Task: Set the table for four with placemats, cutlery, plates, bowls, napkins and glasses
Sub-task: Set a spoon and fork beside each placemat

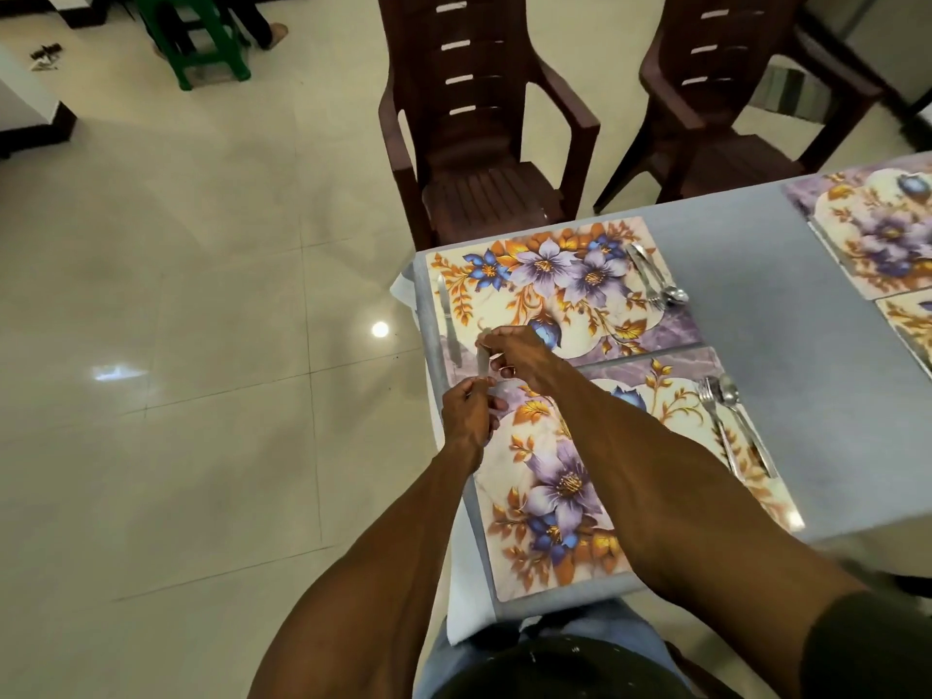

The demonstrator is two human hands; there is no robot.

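Observation:
Two floral placemats lie side by side on the grey table (787, 345): a far one (549, 290) and a near one (570, 476). A knife (448, 320) lies along the far mat's left edge; a fork and spoon (658, 285) lie on its right. Another fork and spoon (731, 421) lie on the near mat's right side. Over the seam between the mats, my left hand (469, 418) and my right hand (514, 353) both grip a blurred table knife (483, 359), held roughly upright between them.
Two more floral placemats (877, 234) sit at the table's far right. Two dark brown plastic chairs (484, 143) stand beyond the table. A green stool (201, 37) stands far left on the glossy tiled floor. White cloth hangs at the table's left edge.

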